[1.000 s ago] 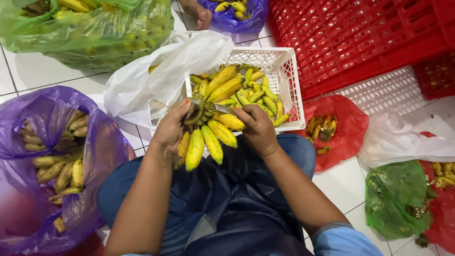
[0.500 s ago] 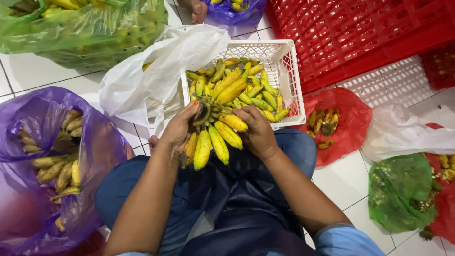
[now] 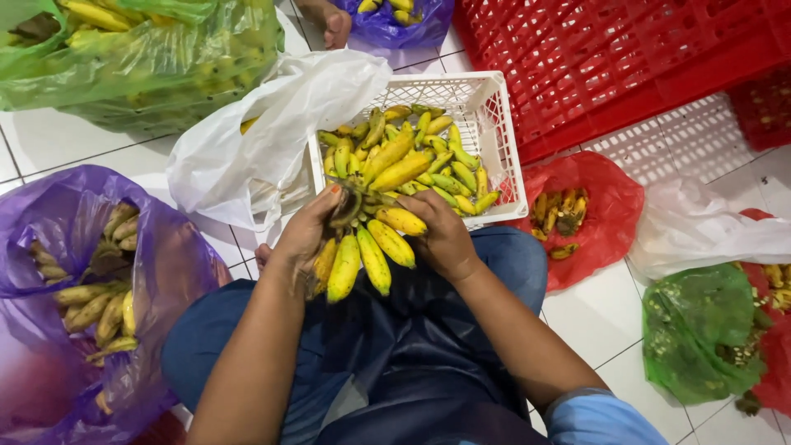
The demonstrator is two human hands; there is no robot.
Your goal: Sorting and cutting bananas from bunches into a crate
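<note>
Seen from above, looking down over a seated lap in dark blue cloth on a white tiled floor. Both forearms reaching forward from the near edge and meeting over the knees. Left hand [image 3: 306, 239] cupped, fingers curled closed around the stalk end of a bunch of small yellow bananas [image 3: 367, 251], thumb up beside the dark crown. Right hand [image 3: 441, 235] bent at the wrist, palm down, fingers folded over the bunch's right side, gripping it too. Bananas fanning down toward the lap from between the two hands, just in front of the near rim of a white plastic basket [image 3: 494, 124].

Basket heaped with more green-yellow bananas, sitting on the floor just beyond the hands. White plastic bag [image 3: 247, 148] crumpled to the left of the basket, touching it. Purple bag [image 3: 49, 247] at near left, open, holding duller bananas. Green bag [image 3: 156, 58] at far left, also full of bananas. Red crate [image 3: 626, 58] at far right, behind the basket. Red bag [image 3: 601, 206] to the right of the basket with a few brown-spotted bananas. Green bag with scraps [image 3: 700, 330] at near right. Another person's hand [image 3: 336, 25] at the far edge, beside a second purple bag [image 3: 395, 25].
</note>
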